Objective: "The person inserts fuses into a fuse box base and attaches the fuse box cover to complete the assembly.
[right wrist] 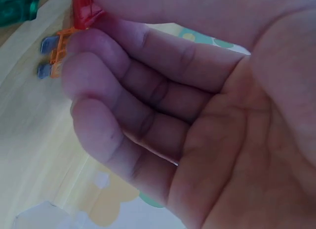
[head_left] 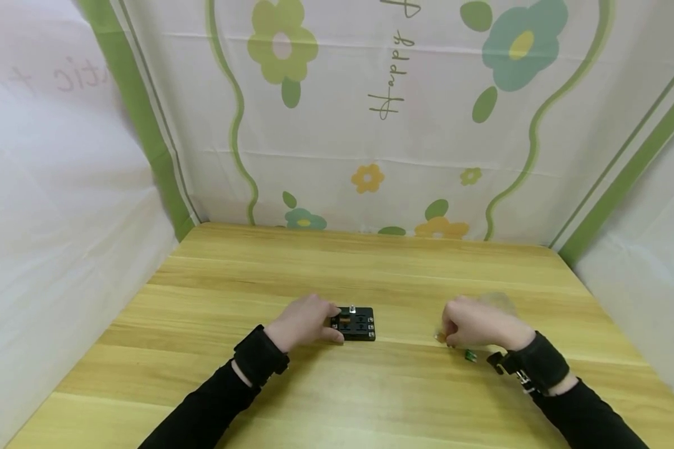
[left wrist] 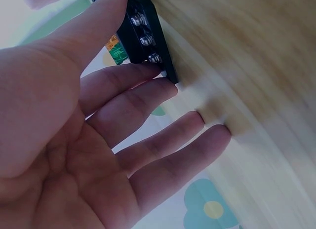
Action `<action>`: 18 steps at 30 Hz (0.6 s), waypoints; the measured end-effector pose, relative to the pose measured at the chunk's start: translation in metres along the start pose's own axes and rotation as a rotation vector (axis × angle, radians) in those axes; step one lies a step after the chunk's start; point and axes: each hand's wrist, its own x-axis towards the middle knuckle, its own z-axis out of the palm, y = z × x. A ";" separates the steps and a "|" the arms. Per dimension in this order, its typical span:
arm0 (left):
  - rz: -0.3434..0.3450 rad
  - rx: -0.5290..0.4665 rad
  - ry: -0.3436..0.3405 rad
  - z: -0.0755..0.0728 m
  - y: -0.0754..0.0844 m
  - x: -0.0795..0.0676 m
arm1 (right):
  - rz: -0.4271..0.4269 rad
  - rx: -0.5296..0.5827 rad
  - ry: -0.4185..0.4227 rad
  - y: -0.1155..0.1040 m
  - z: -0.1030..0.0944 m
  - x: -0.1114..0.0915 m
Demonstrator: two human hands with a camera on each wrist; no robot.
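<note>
A black fuse block (head_left: 362,324) lies on the table, with metal screw terminals along its edges and an orange and a green blade fuse (left wrist: 114,49) seated in it. My left hand (head_left: 305,319) grips the block's left end between thumb and fingers; its other fingers extend toward the tabletop. To the right, my right hand (head_left: 483,321) pinches a red blade fuse (right wrist: 85,11) between thumb and index finger, low over the table. Just beside those fingertips is an orange fuse (right wrist: 58,54). A loose green fuse (head_left: 470,355) lies nearer the wrist.
A clear plastic bag (head_left: 498,301) rests behind the right hand, partly hidden by it. The wooden table (head_left: 258,268) meets a flower-printed cloth (head_left: 326,137) at its back, and white cloth walls stand on both sides.
</note>
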 end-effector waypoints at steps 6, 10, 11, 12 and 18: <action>-0.006 0.000 0.008 0.001 0.001 0.000 | -0.005 -0.004 0.008 0.001 0.001 0.000; -0.006 0.013 0.000 0.003 0.000 -0.001 | -0.007 -0.021 0.007 0.001 0.002 -0.001; -0.007 0.019 0.002 0.004 0.000 -0.001 | -0.009 -0.024 0.008 0.002 0.002 -0.001; -0.009 0.024 0.002 0.004 0.000 -0.001 | -0.013 -0.025 0.010 0.002 0.003 -0.001; -0.007 0.034 0.007 0.003 0.000 -0.001 | -0.020 -0.014 0.011 0.004 0.004 -0.001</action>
